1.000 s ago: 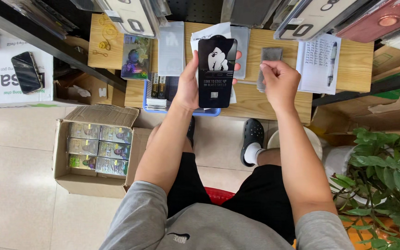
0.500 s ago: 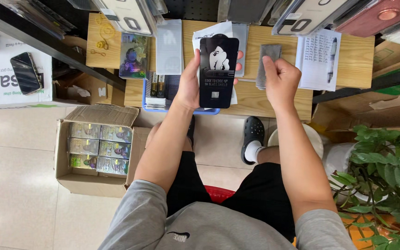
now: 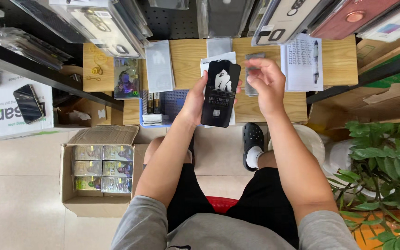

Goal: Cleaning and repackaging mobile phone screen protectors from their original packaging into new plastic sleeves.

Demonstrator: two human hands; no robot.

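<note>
— Over the wooden desk (image 3: 186,55), what's in hand?
— Left hand (image 3: 195,99) is clamped round a flat black package (image 3: 221,92), held upright above the desk edge with its printed face to the camera. Right hand (image 3: 267,83) pinches a thin grey card (image 3: 252,74) just beside the package's top corner.
— Step?
— Looks like a mid-handling stage: both items are up off the desk and close together, apparently not touching. Any further move needs a steady left hold and a fine fingertip pinch on the right.
— Surface?
— Cluttered: clear sleeves, a written notepad (image 3: 302,62), and a blue tray (image 3: 172,99) at the near edge.
— Room?
— Phone cases (image 3: 107,23) hang overhead. On the tiled floor (image 3: 19,194) there's an open cardboard box (image 3: 77,206) of small packs to the left and a leafy plant (image 3: 385,157) to the right. The person sits on a red stool (image 3: 218,203).
</note>
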